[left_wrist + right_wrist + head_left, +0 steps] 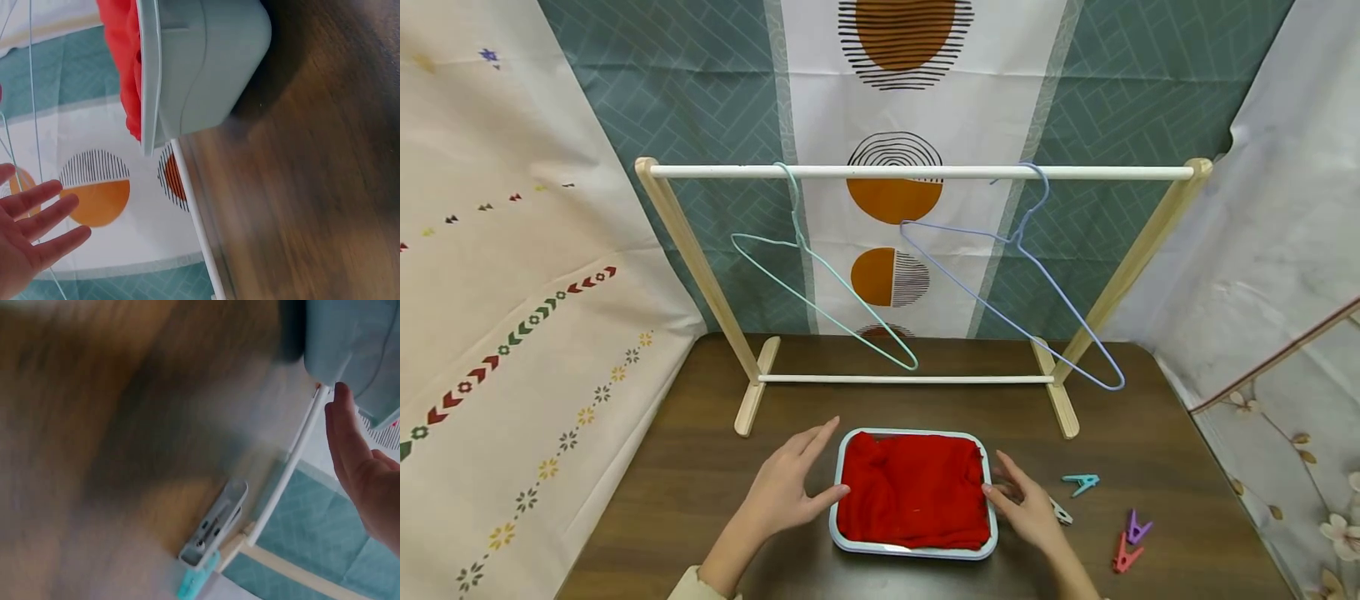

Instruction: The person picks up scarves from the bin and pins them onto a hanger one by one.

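Note:
A grey-blue plastic bin [913, 550] stands on the table with folded red cloth [917, 492] filling it to the rim. To its left my left hand [790, 483] is spread, thumb close to the bin's left rim; the left wrist view shows the fingers [47, 215] parted with nothing in them. My right hand [1026, 508] is at the bin's right side, its thumb near the rim. In the right wrist view that hand [369, 469] has its fingers extended beside the bin wall [344, 344]. A grey clothespin [1061, 511] lies by the right hand, partly hidden.
Behind the bin stands a wooden rack with a white top rail [925, 172]. A mint hanger [835, 325] and a lavender hanger [977, 300] hang from it. Teal [1081, 482], purple [1137, 527] and red [1125, 553] clothespins lie at the right. Patterned cloths surround the table.

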`<control>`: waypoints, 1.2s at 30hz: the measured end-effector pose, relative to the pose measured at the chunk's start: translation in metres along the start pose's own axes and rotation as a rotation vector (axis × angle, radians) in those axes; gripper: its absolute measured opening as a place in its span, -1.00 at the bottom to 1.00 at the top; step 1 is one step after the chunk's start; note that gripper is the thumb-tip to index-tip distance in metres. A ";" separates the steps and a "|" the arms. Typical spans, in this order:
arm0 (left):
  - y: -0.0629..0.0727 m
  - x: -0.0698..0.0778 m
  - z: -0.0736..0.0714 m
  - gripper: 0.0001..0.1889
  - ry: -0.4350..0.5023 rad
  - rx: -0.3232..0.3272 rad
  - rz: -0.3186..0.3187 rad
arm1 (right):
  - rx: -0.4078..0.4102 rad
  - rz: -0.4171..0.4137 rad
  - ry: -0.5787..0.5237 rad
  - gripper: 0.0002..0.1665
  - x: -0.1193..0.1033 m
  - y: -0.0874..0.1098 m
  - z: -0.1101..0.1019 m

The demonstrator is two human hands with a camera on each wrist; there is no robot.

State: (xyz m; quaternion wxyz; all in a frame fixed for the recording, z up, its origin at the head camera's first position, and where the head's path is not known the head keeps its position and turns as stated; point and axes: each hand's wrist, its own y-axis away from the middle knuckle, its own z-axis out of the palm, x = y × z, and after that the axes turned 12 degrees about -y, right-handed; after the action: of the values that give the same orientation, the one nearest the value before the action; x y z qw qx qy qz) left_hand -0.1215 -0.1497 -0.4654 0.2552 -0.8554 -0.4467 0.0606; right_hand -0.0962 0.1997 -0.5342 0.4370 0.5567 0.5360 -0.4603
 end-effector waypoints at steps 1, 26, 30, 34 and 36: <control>-0.001 0.001 0.000 -0.16 0.011 -0.006 -0.002 | -0.007 0.023 -0.040 -0.29 0.000 0.000 0.002; -0.018 0.015 0.037 -0.31 -0.072 -0.195 0.166 | -0.027 -0.002 -0.163 -0.35 0.010 0.008 0.011; -0.022 0.020 0.042 -0.32 -0.069 -0.227 0.189 | -0.038 -0.021 -0.162 -0.35 0.010 0.007 0.011; -0.025 0.026 0.047 -0.34 -0.058 -0.254 0.200 | -0.047 -0.039 -0.167 -0.35 0.010 0.007 0.011; -0.027 0.029 0.049 -0.34 -0.051 -0.262 0.203 | -0.050 -0.041 -0.163 -0.35 0.010 0.007 0.011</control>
State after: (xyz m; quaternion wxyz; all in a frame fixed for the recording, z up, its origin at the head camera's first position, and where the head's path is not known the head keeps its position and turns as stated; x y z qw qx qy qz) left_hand -0.1400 -0.0949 -0.4913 0.1225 -0.9202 -0.3685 0.0489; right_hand -0.0901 0.1910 -0.5461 0.4834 0.4954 0.5211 -0.4994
